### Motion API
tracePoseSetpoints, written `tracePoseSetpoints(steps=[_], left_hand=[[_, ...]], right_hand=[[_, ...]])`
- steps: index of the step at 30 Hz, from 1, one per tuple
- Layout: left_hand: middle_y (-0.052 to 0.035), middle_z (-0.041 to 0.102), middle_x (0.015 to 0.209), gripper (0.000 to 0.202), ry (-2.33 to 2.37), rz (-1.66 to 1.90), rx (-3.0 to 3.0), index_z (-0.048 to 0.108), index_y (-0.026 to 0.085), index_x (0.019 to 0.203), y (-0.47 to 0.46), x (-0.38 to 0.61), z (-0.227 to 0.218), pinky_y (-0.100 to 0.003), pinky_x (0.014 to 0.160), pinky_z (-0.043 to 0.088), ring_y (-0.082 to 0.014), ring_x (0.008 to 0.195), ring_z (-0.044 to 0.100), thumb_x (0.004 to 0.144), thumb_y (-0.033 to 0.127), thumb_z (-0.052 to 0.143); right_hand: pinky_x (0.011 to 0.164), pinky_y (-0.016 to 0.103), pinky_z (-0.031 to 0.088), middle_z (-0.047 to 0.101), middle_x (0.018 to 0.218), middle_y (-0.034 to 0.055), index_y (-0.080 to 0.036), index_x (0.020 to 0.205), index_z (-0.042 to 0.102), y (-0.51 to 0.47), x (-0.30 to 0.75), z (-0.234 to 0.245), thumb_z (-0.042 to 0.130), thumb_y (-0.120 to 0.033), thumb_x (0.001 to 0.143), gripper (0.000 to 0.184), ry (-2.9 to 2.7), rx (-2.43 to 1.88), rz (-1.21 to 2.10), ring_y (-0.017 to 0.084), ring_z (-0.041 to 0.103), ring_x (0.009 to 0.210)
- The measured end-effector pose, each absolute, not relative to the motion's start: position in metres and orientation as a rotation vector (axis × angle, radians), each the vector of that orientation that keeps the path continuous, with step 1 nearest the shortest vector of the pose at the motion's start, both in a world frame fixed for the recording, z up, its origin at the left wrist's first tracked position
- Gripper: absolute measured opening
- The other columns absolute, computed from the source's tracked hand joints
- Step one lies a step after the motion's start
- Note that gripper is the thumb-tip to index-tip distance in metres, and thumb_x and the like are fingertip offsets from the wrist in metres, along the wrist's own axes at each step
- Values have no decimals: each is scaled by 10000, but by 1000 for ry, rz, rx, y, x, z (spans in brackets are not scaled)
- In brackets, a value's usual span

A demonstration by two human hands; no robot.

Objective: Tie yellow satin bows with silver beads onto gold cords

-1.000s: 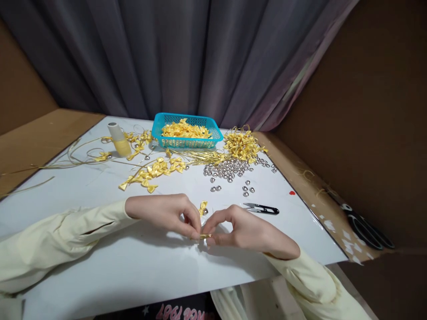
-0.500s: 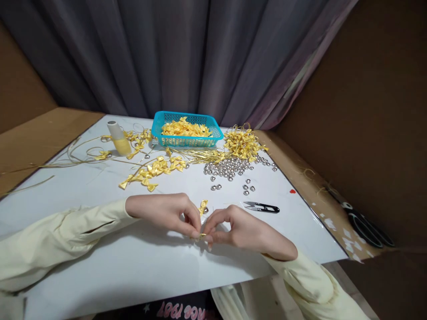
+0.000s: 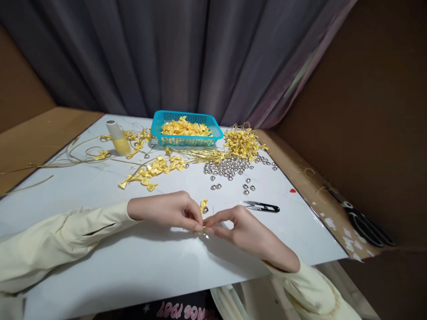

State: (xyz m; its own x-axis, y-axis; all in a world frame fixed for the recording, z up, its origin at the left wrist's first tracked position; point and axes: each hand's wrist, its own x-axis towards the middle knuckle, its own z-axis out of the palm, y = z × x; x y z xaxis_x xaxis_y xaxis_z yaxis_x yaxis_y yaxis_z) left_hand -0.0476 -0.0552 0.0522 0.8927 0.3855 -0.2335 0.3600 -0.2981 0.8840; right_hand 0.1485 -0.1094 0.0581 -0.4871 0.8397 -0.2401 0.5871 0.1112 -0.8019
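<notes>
My left hand [image 3: 175,211] and my right hand [image 3: 238,229] meet above the front middle of the white table [image 3: 133,266]. Each is closed in a pinch, thumb against fingers. Between the fingertips shows a short bit of gold cord [image 3: 204,230]; most of it is hidden by the fingers. Just behind the fingertips a yellow ribbon bow [image 3: 203,205] lies on the table, with a silver bead [image 3: 206,210] against it. Thread snips [image 3: 262,207] lie to the right, beyond my right hand.
Behind are a blue basket [image 3: 187,141] of yellow bows, a bottle with yellow contents [image 3: 120,144], loose bows [image 3: 158,165], a heap of bows on gold cords [image 3: 243,141] and scattered silver beads [image 3: 228,166]. Black-handled scissors [image 3: 365,226] lie on cardboard at right.
The fingertips have come closer together and slightly up, so less of the gold cord shows between them. Objects on the table stay in place.
</notes>
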Motion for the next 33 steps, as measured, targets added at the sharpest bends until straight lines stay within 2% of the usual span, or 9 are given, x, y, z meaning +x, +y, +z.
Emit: tracePoseSetpoints(steps=[5, 9, 12, 15, 19, 23, 25, 28, 33], left_hand=[[-31, 676, 839, 184, 710, 93, 1904, 668, 147, 874, -51, -49, 42, -208, 662, 449, -138, 749, 602, 793, 306, 624], [-63, 591, 998, 434, 997, 277, 1999, 536, 162, 1004, -47, -52, 28, -286, 747, 443, -200, 902, 551, 705, 438, 689], [-79, 513, 1049, 401, 1082, 349, 2105, 495, 162, 992, -53, -49, 18, -361, 864, 398, -232, 1001, 468, 754, 453, 636], [-59, 488, 1026, 272, 1109, 400, 2155, 495, 180, 900, -61, -42, 10, -396, 880, 379, -241, 999, 429, 790, 404, 604], [-43, 531, 962, 129, 1039, 500, 2159, 522, 184, 785, -65, -35, 7, -370, 886, 369, -223, 988, 447, 822, 295, 575], [-1, 579, 729, 115, 1018, 431, 2060, 535, 170, 769, -67, -32, 19, -261, 645, 390, -156, 699, 525, 846, 255, 535], [9, 586, 696, 104, 990, 427, 2075, 536, 167, 791, -71, -32, 26, -236, 583, 360, -136, 631, 522, 867, 230, 505], [-11, 592, 754, 117, 941, 470, 2251, 544, 163, 816, -77, -33, 35, -242, 625, 365, -144, 685, 533, 895, 190, 461], [-36, 588, 804, 172, 863, 459, 2392, 543, 158, 863, -79, -34, 39, -270, 689, 395, -167, 757, 545, 934, 186, 389]], right_hand=[[630, 242, 471, 748, 785, 58, -128, 838, 750, -102, 151, 59, 564, -141, 783, 194, -2111, -1504, 1314, 169, 659, 688], [602, 236, 460, 738, 740, 48, -131, 808, 748, -98, 159, 62, 555, -146, 776, 196, -2122, -1528, 1271, 153, 634, 642], [608, 233, 453, 733, 736, 36, -144, 806, 749, -98, 167, 64, 551, -157, 779, 200, -2124, -1516, 1244, 141, 617, 634], [592, 233, 447, 731, 733, 45, -132, 816, 748, -98, 172, 65, 564, -192, 785, 196, -2105, -1538, 1274, 140, 609, 619], [605, 240, 455, 735, 744, 47, -135, 809, 746, -96, 172, 69, 564, -212, 792, 198, -2139, -1517, 1294, 153, 625, 643], [663, 247, 473, 746, 787, 41, -151, 815, 745, -94, 164, 71, 561, -162, 787, 188, -2221, -1446, 1245, 169, 657, 705], [668, 245, 466, 748, 791, 41, -155, 812, 747, -94, 160, 70, 559, -120, 780, 194, -2254, -1435, 1176, 170, 663, 709], [688, 258, 447, 749, 795, 38, -171, 816, 744, -95, 154, 68, 541, -61, 778, 234, -2291, -1452, 1011, 170, 659, 707], [779, 348, 389, 724, 815, 40, -191, 774, 702, -101, 154, 64, 533, -27, 785, 236, -2341, -1510, 642, 196, 628, 771]])
